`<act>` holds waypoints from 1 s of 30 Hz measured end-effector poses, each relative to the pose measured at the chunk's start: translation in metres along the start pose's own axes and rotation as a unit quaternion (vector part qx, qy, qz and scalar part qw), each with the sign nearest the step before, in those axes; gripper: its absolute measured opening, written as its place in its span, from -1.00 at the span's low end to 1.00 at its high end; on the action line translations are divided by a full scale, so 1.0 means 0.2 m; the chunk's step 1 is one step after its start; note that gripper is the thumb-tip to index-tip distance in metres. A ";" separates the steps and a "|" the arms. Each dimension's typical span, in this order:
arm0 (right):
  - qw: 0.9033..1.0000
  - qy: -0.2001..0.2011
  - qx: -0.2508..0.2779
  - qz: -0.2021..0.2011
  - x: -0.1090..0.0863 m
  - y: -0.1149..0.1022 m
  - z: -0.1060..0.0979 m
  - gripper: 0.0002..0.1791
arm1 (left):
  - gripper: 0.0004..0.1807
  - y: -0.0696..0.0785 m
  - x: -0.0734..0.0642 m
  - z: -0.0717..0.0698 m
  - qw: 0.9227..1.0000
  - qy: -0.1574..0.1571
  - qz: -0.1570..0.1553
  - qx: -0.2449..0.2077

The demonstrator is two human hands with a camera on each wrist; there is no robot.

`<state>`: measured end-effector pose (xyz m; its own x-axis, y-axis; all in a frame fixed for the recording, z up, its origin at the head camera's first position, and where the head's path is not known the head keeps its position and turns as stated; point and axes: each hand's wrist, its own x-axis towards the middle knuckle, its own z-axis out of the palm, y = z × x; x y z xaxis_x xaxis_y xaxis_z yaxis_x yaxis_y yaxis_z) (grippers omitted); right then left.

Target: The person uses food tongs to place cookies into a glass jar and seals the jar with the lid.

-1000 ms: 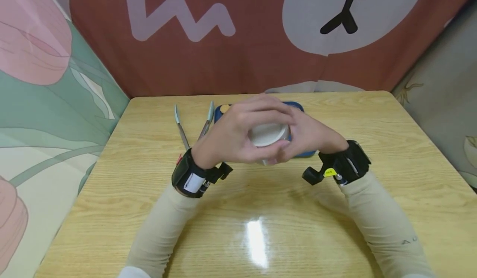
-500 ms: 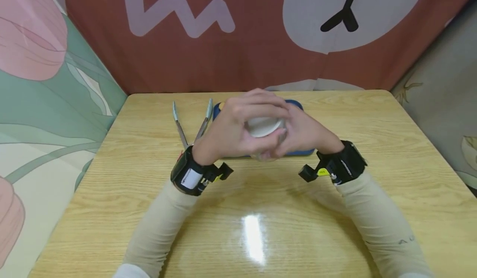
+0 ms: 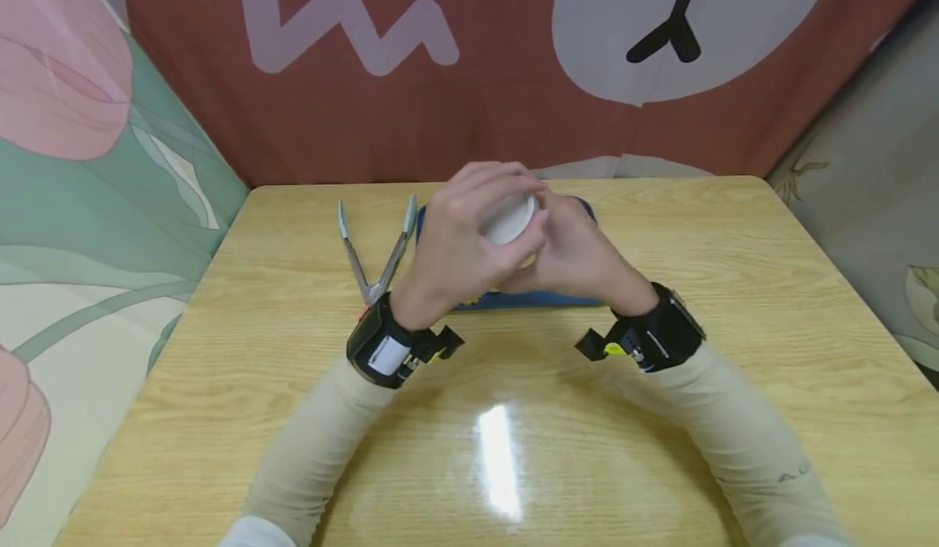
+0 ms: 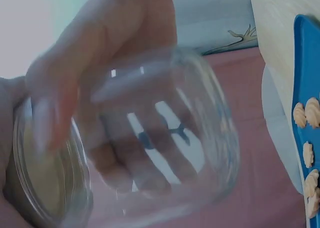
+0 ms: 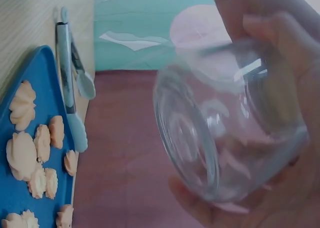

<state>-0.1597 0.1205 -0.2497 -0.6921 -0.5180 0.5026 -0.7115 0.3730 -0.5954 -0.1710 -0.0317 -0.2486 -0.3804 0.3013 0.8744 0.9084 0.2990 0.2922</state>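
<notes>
A clear glass jar (image 5: 235, 123) is held up above the table in both hands. My left hand (image 3: 465, 237) grips its round whitish lid (image 3: 509, 219) with thumb and fingers curled about the rim. Around the glass body curl the fingers of my right hand (image 3: 579, 245), seen through the jar in the left wrist view. The jar is tilted, its thick base pointing away from the lid, and no contents show inside. Whether the lid is seated or loose, I cannot tell. Behind and below the hands lies a blue tray (image 3: 543, 298) bearing several piped cookies (image 5: 21, 155).
Metal tongs (image 3: 377, 282) with pale blue tips lie spread on the wooden table (image 3: 455, 449), left of the tray; my left wrist hides their near end. A brown printed cloth (image 3: 367, 131) hangs behind the table's far edge.
Both hands have shifted slightly up and left with the jar. The lid has tipped, so its face slants more to the right, and more of the tray's front edge shows.
</notes>
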 end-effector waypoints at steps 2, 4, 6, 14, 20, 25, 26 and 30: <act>1.000 0.010 -0.009 -0.005 0.00 0.01 0.02 -0.07 | -0.77 0.00 -0.01 0.01 0.999 0.019 -0.022 0.019; 0.999 0.018 -0.028 0.000 0.00 0.04 0.05 -0.04 | -0.76 -0.01 -0.02 0.02 0.998 0.034 -0.044 0.039; 0.999 0.019 -0.045 0.010 0.00 0.07 0.07 -0.04 | -0.76 -0.01 -0.02 0.02 0.996 0.044 -0.060 0.053; 0.998 0.003 -0.055 0.019 -0.01 0.08 0.01 -0.04 | -0.60 0.02 0.00 -0.04 0.997 -0.059 -0.026 0.052; 0.996 -0.089 -0.020 0.013 -0.02 -0.06 -0.14 -0.10 | -0.45 0.09 0.05 -0.17 0.983 -0.167 0.068 0.024; 0.988 -0.148 -0.036 0.010 -0.03 -0.09 -0.21 0.02 | -0.35 0.14 0.05 -0.25 0.974 -0.216 0.069 0.005; 0.988 -0.152 -0.038 0.009 -0.03 -0.09 -0.21 0.01 | -0.34 0.14 0.05 -0.26 0.972 -0.223 0.069 0.006; 0.985 -0.168 -0.033 0.003 -0.04 -0.09 -0.22 -0.03 | -0.37 0.14 0.05 -0.24 0.969 -0.232 0.078 0.013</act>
<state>-0.1467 0.1515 -0.2159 -0.6246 -0.7377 0.2561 -0.7217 0.4200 -0.5502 -0.1398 -0.0645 -0.2134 -0.2817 0.7182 0.6362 0.9586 0.2385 0.1552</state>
